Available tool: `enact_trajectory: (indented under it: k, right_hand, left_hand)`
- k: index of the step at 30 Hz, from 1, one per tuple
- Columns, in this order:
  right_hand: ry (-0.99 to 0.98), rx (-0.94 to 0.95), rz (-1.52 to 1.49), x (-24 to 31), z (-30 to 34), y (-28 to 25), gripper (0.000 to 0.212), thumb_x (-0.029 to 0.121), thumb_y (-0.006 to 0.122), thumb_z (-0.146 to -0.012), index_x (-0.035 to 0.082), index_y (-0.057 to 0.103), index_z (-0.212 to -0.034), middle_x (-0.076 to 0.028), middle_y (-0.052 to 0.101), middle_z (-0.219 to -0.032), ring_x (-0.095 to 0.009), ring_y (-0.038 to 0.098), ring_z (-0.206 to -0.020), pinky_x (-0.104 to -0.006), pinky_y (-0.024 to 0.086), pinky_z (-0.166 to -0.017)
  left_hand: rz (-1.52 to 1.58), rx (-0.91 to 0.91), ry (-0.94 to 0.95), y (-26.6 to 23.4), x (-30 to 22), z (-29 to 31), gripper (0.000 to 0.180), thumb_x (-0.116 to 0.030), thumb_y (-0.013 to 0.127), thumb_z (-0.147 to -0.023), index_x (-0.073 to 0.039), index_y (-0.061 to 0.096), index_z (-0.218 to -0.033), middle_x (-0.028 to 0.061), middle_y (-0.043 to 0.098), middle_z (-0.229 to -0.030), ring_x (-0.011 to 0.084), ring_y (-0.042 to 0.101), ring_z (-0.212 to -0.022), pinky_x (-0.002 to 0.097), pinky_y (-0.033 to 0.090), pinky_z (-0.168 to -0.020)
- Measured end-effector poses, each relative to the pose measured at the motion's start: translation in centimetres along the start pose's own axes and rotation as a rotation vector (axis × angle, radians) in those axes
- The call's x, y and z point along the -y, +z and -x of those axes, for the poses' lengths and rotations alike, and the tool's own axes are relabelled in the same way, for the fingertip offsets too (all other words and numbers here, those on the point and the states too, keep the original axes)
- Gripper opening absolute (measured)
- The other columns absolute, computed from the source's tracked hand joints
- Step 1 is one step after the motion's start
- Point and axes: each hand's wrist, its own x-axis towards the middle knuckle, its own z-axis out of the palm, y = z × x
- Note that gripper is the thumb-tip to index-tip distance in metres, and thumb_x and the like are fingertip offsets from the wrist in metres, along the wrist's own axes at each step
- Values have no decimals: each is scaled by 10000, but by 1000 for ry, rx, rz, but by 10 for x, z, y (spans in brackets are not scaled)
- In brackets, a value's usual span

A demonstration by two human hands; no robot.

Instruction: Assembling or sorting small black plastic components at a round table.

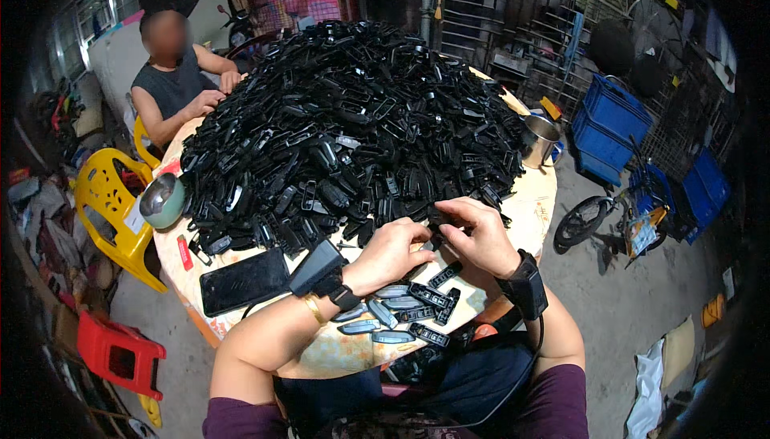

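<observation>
A great heap of black plastic casings (353, 126) covers most of the round table (536, 198). At its near edge my left hand (391, 253) and my right hand (479, 234) come close together, fingers bent. Between the fingertips is a small black piece, mostly hidden, that looks like one of the casings. Which hand grips it more firmly does not show. Just below my hands lie several loose parts: smooth grey-blue shells (358, 327) and black slotted casings (429, 335). A dark device is strapped at each wrist.
A black phone (244, 281) and a red strip (185, 253) lie left of my arm. A bowl (163, 201) stands at the left rim, a metal cup (539, 142) at the right. Another person (172, 78) sits far left. Around stand a yellow chair (112, 206), red stool (120, 351) and blue crates (609, 122).
</observation>
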Motion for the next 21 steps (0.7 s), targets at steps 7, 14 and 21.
enact_trajectory:
  k: [7, 14, 21]
  right_hand:
    - [-94, 48, -75, 11, 1, 10, 310, 3, 671, -751, -21, 629, -1058, -167, 645, -989, -289, 644, -896, -336, 515, -775]
    - [-84, -64, -62, 16, 4, 18, 318, 3, 671, -760, -18, 631, -1075, -173, 645, -999, -286, 650, -896, -327, 517, -779]
    - [-53, -96, -137, 23, 6, 19, 334, 2, 682, -760, -14, 640, -1091, -173, 650, -995, -279, 654, -887, -320, 522, -768]
  left_hand:
    - [398, -128, -235, -9, -1, 7, 264, -85, 644, -842, 2, 574, -1080, 46, 618, -802, 109, 615, -693, 245, 498, -615]
    - [1250, -3, -400, -27, -3, 12, 289, -60, 598, -904, 3, 562, -1184, 67, 640, -1003, 127, 646, -860, 238, 530, -796]
    - [738, -184, -81, -20, -5, 14, 296, 4, 580, -879, 15, 595, -1174, 51, 644, -958, 128, 637, -868, 246, 526, -794]
